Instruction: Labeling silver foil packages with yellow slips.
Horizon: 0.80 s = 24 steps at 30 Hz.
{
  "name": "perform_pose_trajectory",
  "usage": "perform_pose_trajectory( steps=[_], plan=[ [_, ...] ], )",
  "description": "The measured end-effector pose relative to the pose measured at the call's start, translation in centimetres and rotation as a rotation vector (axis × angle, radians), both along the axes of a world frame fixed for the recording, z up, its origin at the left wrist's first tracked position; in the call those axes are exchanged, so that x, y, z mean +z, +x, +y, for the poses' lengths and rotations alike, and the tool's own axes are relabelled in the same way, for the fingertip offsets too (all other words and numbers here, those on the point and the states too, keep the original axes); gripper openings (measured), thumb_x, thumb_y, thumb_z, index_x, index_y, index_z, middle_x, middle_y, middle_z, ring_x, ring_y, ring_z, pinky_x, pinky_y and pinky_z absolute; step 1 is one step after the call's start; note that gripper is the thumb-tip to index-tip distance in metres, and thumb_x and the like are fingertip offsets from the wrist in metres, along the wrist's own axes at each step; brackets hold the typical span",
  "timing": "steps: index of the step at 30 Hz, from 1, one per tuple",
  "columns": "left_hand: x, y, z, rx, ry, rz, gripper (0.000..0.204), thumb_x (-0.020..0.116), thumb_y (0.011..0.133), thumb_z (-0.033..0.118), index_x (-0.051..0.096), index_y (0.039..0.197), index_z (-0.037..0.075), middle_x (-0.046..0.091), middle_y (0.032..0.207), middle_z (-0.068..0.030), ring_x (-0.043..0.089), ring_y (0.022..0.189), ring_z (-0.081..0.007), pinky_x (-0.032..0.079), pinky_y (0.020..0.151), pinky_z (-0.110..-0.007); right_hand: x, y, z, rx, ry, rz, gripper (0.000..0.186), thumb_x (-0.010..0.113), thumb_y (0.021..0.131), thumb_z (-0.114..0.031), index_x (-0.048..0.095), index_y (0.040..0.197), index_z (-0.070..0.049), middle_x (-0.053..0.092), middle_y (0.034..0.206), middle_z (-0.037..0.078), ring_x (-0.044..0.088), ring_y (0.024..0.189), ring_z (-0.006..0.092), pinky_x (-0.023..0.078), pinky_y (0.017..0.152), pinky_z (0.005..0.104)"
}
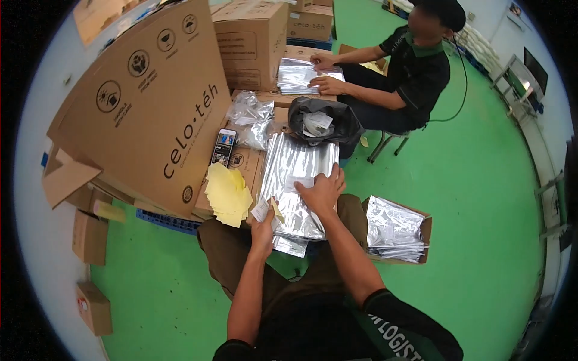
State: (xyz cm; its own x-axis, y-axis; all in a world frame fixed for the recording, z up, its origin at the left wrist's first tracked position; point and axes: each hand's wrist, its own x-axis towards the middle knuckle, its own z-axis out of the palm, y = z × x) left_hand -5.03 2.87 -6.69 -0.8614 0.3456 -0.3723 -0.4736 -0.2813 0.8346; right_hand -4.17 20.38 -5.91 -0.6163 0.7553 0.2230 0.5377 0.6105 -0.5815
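Silver bags (pixel 295 155) lie at my twelve o'clock. My left hand (pixel 262 233) pinches a white label (pixel 260 210); my right hand (pixel 322 191) spreads its fingers (pixel 338 175) over the bags, touching another label (pixel 299 181). Yellow paper (pixel 227 195) sits at nine o'clock.

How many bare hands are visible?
4: the person's left hand, holding a white paper slip; right hand, on shiny silver foil pouches; co-worker's farther hand and nearer hand, both at another silver foil stack.
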Motion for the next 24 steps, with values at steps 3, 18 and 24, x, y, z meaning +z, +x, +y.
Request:
perform_pose_trajectory(
  steps=[3, 18, 24],
  plan=[
    [-1.4, 0.1, 0.0, -0.008, 0.006, 0.050, 0.040, 0.047, 0.096, 0.005, 0.042, 0.134, -0.005, 0.052, 0.133, -0.0134, 0.051, 0.122, -0.0213, 0.044, 0.096, -0.032, -0.6, 0.6, 1.0, 0.050, 0.151, -0.160, 0.058, 0.078, 0.064, -0.049, 0.068, 0.087, 0.003, 0.031, 0.143, 0.026, 0.020, 0.134, 0.0433, 0.015, 0.106, 0.0588],
    [-0.3, 0.1, -1.9, -0.032, 0.033, 0.107, 0.035, 0.046, 0.097, 0.007, 0.041, 0.128, -0.007, 0.057, 0.123, -0.0187, 0.060, 0.110, -0.0283, 0.050, 0.093, -0.039, -1.5, 4.9, 3.8, -0.159, -0.213, -0.109, 0.035, 0.081, 0.065, -0.038, 0.071, 0.076, -0.007, 0.059, 0.118, 0.015, 0.046, 0.115, 0.0363, 0.024, 0.100, 0.0537],
    [0.9, -1.9, -4.5, 0.224, -0.239, 0.256, 0.027, 0.061, 0.090, 0.008, 0.056, 0.111, -0.008, 0.067, 0.095, -0.0144, 0.068, 0.078, -0.0222, 0.057, 0.069, -0.034, -6.1, 6.8, 5.9, -0.221, -0.399, 0.302, 0.020, 0.080, 0.070, -0.024, 0.070, 0.073, -0.007, 0.066, 0.083, 0.011, 0.061, 0.072, 0.0231, 0.046, 0.069, 0.0372]
  ],
)
